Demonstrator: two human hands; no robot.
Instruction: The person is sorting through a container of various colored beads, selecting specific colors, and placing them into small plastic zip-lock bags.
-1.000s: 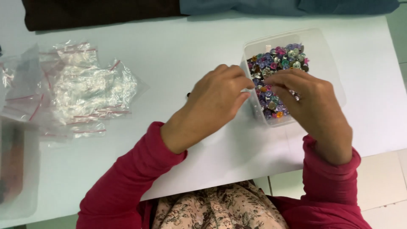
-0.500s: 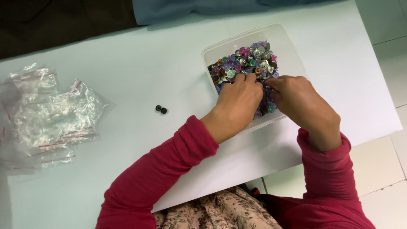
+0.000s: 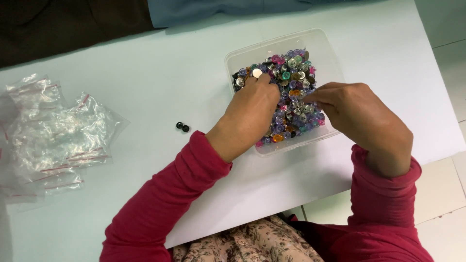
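A clear plastic tub (image 3: pixel 328 53) on the white table (image 3: pixel 160 82) holds a heap of small coloured and metal buttons (image 3: pixel 294 77). My left hand (image 3: pixel 252 116) lies inside the tub with its fingers down in the heap. My right hand (image 3: pixel 357 114) reaches in from the right, its fingertips pinched together over the buttons; whether a piece sits between them I cannot tell. Both sleeves are red. Two small black buttons (image 3: pixel 182 127) lie on the table to the left of the tub.
A pile of small clear zip bags (image 3: pixel 53 136) with red strips lies at the table's left. Dark and blue cloth (image 3: pixel 97 22) runs along the far edge. Tiled floor (image 3: pixel 451 24) shows right of the table.
The view has shifted, so the tub sits more to the right now. My left hand has pushed deeper among the buttons; my right hand stays at the tub's right side.
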